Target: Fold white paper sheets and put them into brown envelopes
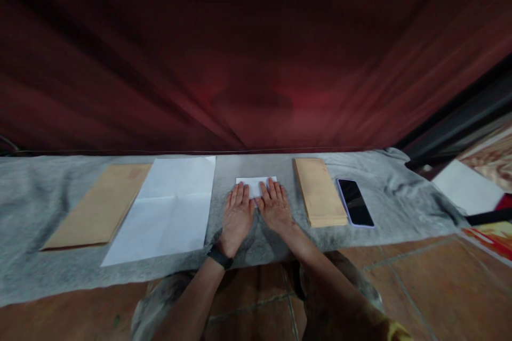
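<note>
Both palms lie flat on a small folded white paper (256, 184) in the middle of the cloth-covered table. My left hand (237, 216), with a dark watch at its wrist, covers the paper's left part, fingers stretched out. Over its right part rests my right hand (275, 208), fingers also extended and slightly spread. The thumbs nearly meet at the paper's near edge. Much of the paper is hidden under the hands. To the left lies a larger white sheet (172, 213) with crossing fold creases.
A large brown envelope (100, 205) lies at the left, beside the white sheet. On the right is a stack of narrow brown envelopes (320, 192), with a smartphone (355, 202) next to it. A dark red curtain (256, 64) hangs behind the grey cloth (408, 208).
</note>
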`<state>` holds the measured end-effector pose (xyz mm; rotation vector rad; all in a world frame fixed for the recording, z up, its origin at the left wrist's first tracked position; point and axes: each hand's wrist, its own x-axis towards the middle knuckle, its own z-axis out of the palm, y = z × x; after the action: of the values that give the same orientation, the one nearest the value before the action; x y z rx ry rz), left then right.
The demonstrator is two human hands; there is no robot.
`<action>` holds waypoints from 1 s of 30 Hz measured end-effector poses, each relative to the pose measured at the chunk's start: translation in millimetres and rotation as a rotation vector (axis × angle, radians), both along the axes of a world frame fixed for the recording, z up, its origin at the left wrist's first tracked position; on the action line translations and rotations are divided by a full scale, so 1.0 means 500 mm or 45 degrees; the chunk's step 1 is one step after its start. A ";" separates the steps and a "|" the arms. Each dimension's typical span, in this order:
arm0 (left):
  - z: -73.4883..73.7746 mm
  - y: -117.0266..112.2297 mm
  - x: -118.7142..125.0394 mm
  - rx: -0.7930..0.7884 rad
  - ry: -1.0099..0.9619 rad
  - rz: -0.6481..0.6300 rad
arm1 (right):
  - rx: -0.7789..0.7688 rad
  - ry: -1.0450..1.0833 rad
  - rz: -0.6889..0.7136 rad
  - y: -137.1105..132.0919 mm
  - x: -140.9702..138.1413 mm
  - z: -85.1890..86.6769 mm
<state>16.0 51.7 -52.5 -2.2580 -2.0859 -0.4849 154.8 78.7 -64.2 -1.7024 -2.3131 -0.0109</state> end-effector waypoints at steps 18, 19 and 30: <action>-0.012 0.045 0.021 0.013 0.027 -0.079 | -0.104 0.055 -0.034 0.008 0.025 0.021; -0.014 0.044 0.021 0.020 0.027 -0.080 | -0.100 0.056 -0.071 0.011 0.032 0.023; -0.025 0.048 0.013 -0.042 0.057 -0.136 | -0.107 0.161 0.265 0.029 -0.018 0.040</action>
<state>22.5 75.7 -64.9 -2.3847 -1.9748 -0.4030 146.0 92.9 -44.2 -1.4442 -2.4126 0.2306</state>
